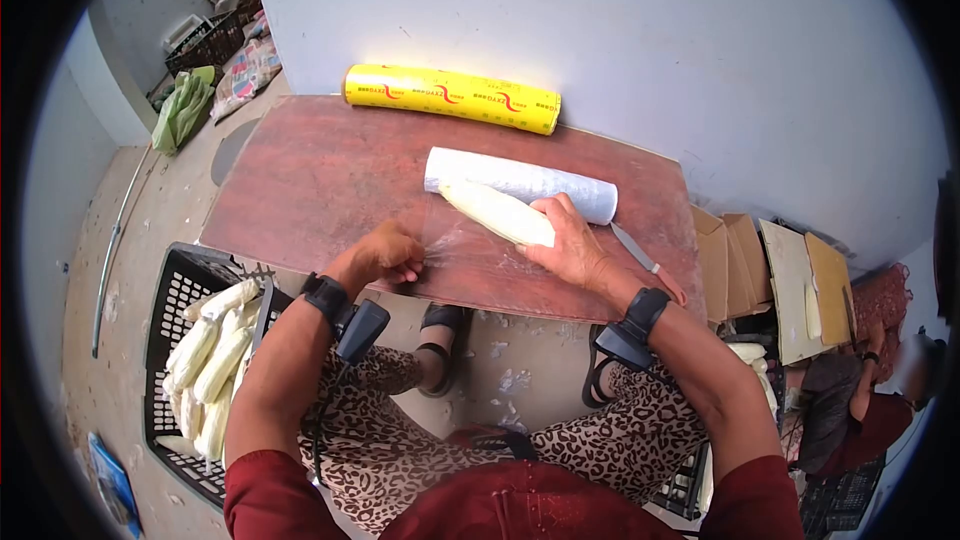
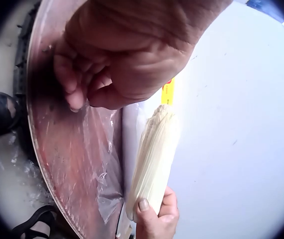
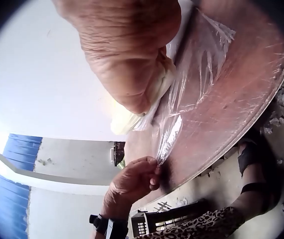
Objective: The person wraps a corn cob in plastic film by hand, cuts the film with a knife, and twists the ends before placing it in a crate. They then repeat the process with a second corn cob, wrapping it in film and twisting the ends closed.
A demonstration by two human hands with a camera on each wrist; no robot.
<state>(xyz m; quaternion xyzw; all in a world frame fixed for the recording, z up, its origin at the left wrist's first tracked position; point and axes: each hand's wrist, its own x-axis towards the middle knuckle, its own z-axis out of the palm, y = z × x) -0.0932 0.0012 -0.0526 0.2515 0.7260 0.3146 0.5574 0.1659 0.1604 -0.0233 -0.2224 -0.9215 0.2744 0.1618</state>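
My right hand [image 1: 572, 243] grips an ear of corn in pale husk [image 1: 497, 213] by one end, just in front of the roll of cling film [image 1: 520, 183]. A clear sheet of film [image 3: 202, 89] stretches from the roll over the tabletop. Its edge is pinched between the thumb and fingers of my left hand [image 1: 391, 249], near the table's front edge. In the left wrist view the corn [image 2: 154, 159] stands tilted, thumb on its near side. Seen from the right wrist, the left hand [image 3: 134, 180] draws a corner of the film taut.
A yellow-wrapped roll [image 1: 450, 97] lies against the wall at the back of the red-brown table [image 1: 300, 170]. To the right lies a knife [image 1: 648, 262]. A black crate [image 1: 165, 410] of husked-over corn [image 1: 215, 350] stands at left; cardboard boxes [image 1: 735, 260] are at right, with another person [image 1: 870, 390] beyond.
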